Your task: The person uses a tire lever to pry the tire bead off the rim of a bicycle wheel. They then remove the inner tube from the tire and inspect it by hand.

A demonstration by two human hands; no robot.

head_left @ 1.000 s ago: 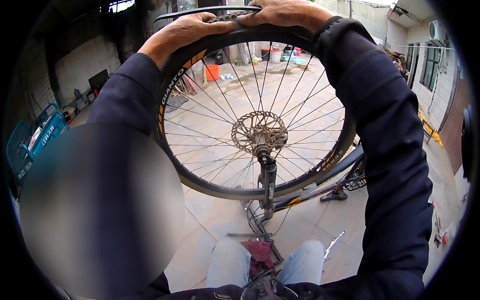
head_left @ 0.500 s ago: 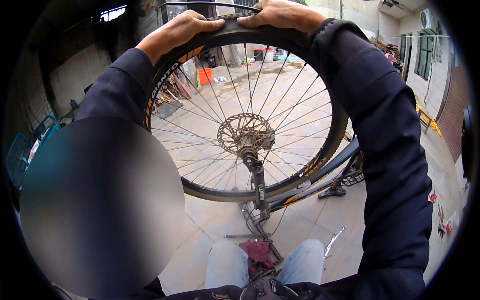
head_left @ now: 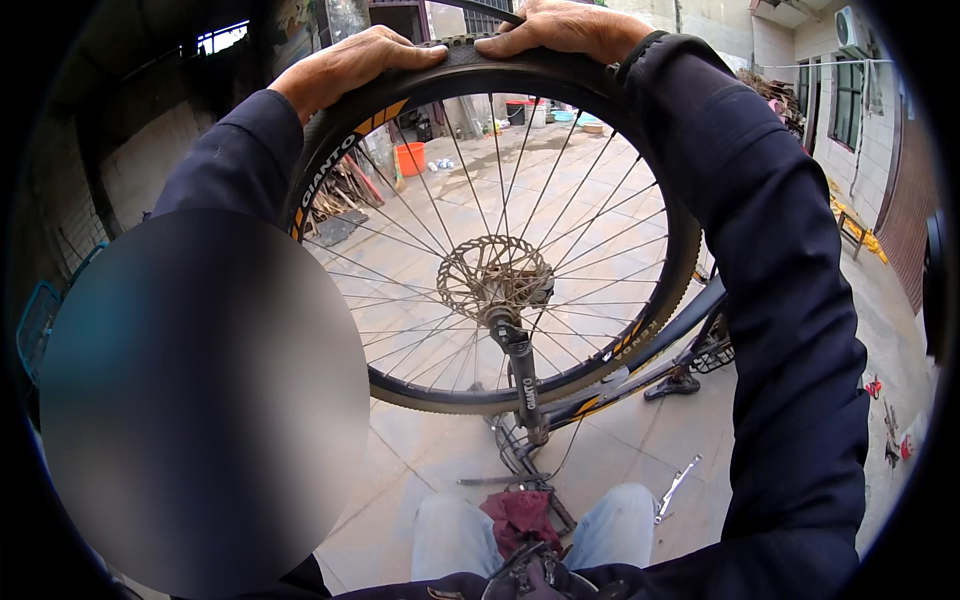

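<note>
A bicycle wheel with a black tyre stands upright in front of me, its top between my hands. My left hand grips the tyre's upper left, thumb laid along the tread, fingers hidden behind. Closed over the upper right, my right hand points its thumb at the left one. A thin black curved strip runs to the right hand's fingers; whether they hold it I cannot tell. At the hub sits a disc brake rotor, next to the fork leg of the upturned bicycle frame.
A dark red cloth lies between my knees. To its right, a shiny metal tool rests on the tiles. Beyond the wheel are an orange bucket and stacked wood. A blurred disc covers the lower left.
Both hands keep their grip on the tyre. The wheel sits slightly lower and farther right in view, and less of the black strip shows at the top.
</note>
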